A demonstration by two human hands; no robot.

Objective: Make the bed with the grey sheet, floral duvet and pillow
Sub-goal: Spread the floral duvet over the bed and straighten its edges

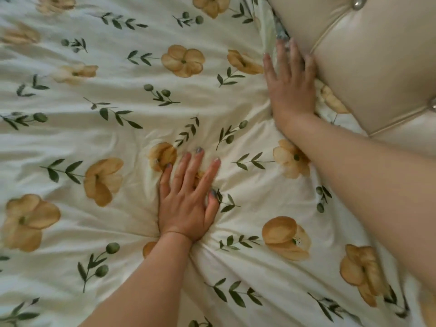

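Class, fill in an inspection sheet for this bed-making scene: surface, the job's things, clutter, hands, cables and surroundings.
Surface: floral duvet spread across the whole bed, with creases fanning out from both hands.
Job's things: only the duvet shows; no grey sheet or pillow can be made out.
Clutter: nothing seen.
Grippers: left hand lies flat with its fingers spread, pressing on the middle of the duvet; right hand lies flat, pressing the duvet's edge down beside the headboard.
Cables: nothing seen.
Surroundings: cream tufted headboard with shiny buttons, at the upper right.
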